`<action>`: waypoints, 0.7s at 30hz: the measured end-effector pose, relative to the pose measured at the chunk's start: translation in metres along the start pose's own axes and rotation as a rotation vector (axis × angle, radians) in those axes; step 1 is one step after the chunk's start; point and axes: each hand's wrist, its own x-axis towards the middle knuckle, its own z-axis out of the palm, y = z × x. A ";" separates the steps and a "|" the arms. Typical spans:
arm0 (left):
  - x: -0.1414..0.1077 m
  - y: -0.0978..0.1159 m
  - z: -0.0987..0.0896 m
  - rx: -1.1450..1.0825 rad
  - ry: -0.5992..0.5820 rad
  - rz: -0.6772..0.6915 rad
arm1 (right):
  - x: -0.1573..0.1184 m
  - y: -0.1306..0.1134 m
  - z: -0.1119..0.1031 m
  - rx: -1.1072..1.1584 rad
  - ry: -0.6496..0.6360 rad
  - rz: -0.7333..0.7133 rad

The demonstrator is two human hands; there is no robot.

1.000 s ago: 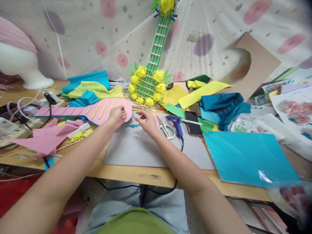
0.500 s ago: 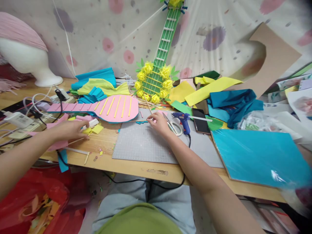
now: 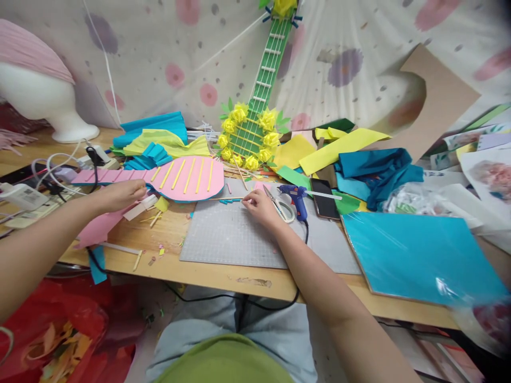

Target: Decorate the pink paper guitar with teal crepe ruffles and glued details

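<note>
My left hand (image 3: 126, 195) is closed over the scraps at the left, beside a white strip (image 3: 141, 208) and pink paper (image 3: 101, 226); what its fingers hold is hidden. With fingertips pinched together, my right hand (image 3: 261, 207) rests on the grey cutting mat (image 3: 235, 239). A thin stick (image 3: 225, 198) ends at those fingertips, but whether they grip it is unclear. Several short blue pieces (image 3: 227, 201) lie just left of them. Behind and between my hands is a pink paper guitar shape (image 3: 191, 181) with yellow strips across its body. Scissors (image 3: 284, 208) lie beside my right hand.
A blue glue gun (image 3: 297, 199) and a phone (image 3: 325, 197) lie right of the scissors. A green paper guitar with yellow flowers (image 3: 251, 130) leans at the back. Blue sheets (image 3: 419, 255) cover the right side; a power strip (image 3: 35, 213) with cables is at left.
My left hand has risen slightly and moved back towards the pink guitar's neck, its fingers now more curled. Small scraps beneath it have shifted. My right hand stays in place on the mat.
</note>
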 end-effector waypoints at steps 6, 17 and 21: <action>-0.003 0.028 0.020 0.118 -0.024 0.115 | 0.000 0.003 -0.005 0.060 0.069 0.049; -0.014 0.111 0.116 -0.958 -0.314 -0.216 | 0.013 -0.028 -0.004 0.185 0.106 -0.090; -0.026 0.124 0.145 -1.312 -0.495 -0.211 | 0.015 -0.046 -0.002 0.128 0.151 -0.316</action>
